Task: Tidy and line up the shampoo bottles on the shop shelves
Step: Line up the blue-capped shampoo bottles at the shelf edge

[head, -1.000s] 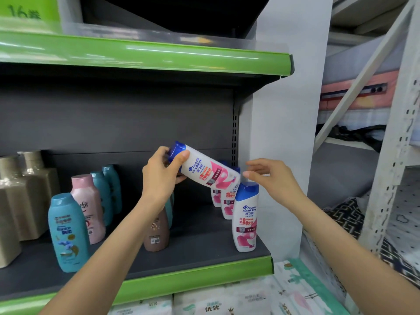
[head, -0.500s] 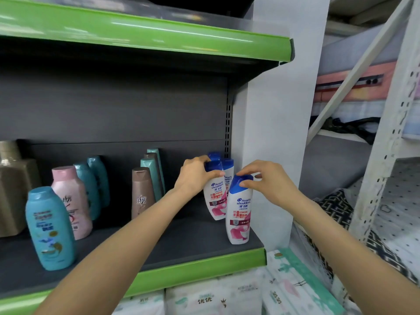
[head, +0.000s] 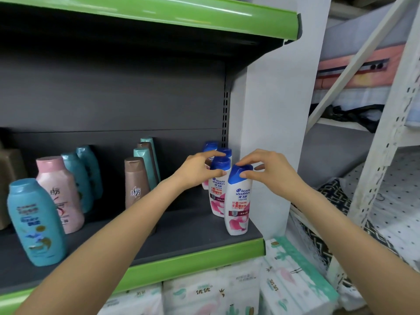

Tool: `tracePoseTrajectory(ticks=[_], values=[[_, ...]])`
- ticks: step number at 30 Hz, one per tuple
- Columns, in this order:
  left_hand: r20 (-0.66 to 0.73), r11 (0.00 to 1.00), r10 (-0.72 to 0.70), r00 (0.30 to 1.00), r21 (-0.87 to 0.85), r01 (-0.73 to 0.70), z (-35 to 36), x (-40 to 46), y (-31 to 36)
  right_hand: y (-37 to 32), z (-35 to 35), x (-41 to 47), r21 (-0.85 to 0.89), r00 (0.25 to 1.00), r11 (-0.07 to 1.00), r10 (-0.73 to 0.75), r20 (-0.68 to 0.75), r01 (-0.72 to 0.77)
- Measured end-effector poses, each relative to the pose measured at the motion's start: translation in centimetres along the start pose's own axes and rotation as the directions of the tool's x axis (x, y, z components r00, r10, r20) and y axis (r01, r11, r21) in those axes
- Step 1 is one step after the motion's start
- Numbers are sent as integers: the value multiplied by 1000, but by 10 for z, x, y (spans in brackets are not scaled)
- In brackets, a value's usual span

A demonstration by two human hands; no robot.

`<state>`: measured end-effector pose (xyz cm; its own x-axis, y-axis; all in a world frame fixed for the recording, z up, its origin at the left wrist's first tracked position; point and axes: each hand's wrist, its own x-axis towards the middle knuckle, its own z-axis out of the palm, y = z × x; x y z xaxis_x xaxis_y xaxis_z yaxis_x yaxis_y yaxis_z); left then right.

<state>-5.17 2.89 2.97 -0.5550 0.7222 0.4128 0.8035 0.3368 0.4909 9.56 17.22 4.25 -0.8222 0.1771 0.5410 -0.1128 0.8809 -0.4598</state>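
Standing upright, front shampoo bottle (head: 237,201) has right hand (head: 270,172) gripping its cap.

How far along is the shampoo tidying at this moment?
Done: the white blue-capped bottles stand upright in a file at the shelf's right end. In hand: left hand on the second bottle's cap, right hand on the front bottle's cap. Left: the brown bottle and light blue bottle rows look unaligned.

Open dark shelf (head: 181,233) floor between the brown bottle (head: 136,181) and the white bottles (head: 237,201) at the right end, reachable from the front edge. Blocked on the right by the white side panel (head: 272,110), overhead by the green-edged upper shelf (head: 159,12).
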Motion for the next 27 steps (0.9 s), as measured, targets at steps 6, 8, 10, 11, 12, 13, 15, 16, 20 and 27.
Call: tracePoseTrajectory(ticks=[6, 8, 10, 11, 12, 13, 15, 16, 20, 27], values=[[48, 1000, 4, 999, 22, -5, -1, 4, -7, 2, -2, -1, -13, 1000, 1000, -18, 11, 19], [3, 999, 20, 1000, -36, -20, 3, 3, -9, 2, -1, -1, -19, 1000, 1000, -24, 8, 24], [-46, 990, 8, 999, -140, -15, 10, 1, -10, 1, 0, -1, -36, 1000, 999, -27, 3, 27], [-63, 983, -2, 998, -183, -10, 14, 1, -10, 1, 1, -2, -42, 1000, 999, -28, -2, 27], [-79, 979, -6, 997, -204, -10, 18, 1, -9, 1, 1, -2, -43, 1000, 999, -28, -8, 27], [-92, 978, -3, 996, -208, -16, 22, 1, -8, 1, 1, -3, -38, 1000, 999, -25, -11, 24], [-101, 977, 8, 995, -211, -29, 25, 3, -6, 0, 0, -4, -25, 1000, 1000, -15, -13, 15], [-99, 976, 10, 995, -215, -31, 25, 4, -4, 0, 1, -3, -21, 1000, 1000, -11, -13, 11], [-94, 973, 4, 996, -229, -26, 25, 6, -4, -1, 2, -3, -6, 999, 1000, -4, -35, 4], [-91, 965, -21, 996, -262, -4, 28, 4, -3, 1, 2, -1, -15, 1000, 1000, 12, -17, -13]])
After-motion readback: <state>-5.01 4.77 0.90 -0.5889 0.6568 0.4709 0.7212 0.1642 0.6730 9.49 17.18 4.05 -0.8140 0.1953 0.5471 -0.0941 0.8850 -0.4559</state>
